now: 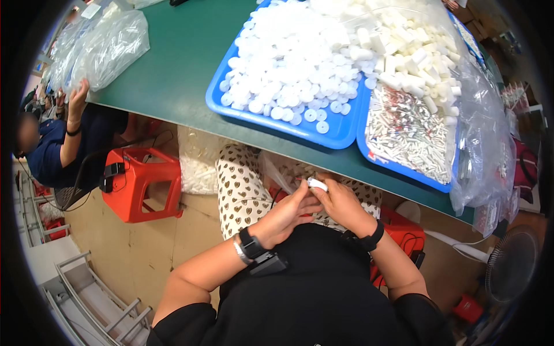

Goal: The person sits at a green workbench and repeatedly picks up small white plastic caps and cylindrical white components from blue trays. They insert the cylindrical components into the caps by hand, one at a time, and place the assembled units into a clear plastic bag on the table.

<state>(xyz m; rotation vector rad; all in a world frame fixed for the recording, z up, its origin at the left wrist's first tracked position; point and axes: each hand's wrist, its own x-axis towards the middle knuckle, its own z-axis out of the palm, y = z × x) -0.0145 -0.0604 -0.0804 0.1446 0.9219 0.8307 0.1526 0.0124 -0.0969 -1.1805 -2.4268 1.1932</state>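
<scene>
Both hands meet over my lap, just below the table's front edge. My right hand (344,206) is closed on a short white plastic cylinder (317,184), pinched between thumb and fingers. At its left end, my left hand (288,216) has its thumb and fingertips drawn together, the lower fingers reaching toward the right hand. Whatever the left fingertips grip is too small to make out. Beyond the hands, a blue tray (283,129) holds a heap of white translucent discs (288,63). Beside it, another blue tray (398,175) holds small white pins (407,141), some reddish, and thick cream-white cylinders (415,57).
The green table (167,75) spans ahead. Clear plastic bags (109,49) lie at its far left, with more (485,144) on the right. A red stool (141,187) stands left, near a seated person (55,144). A black fan (511,262) stands at right.
</scene>
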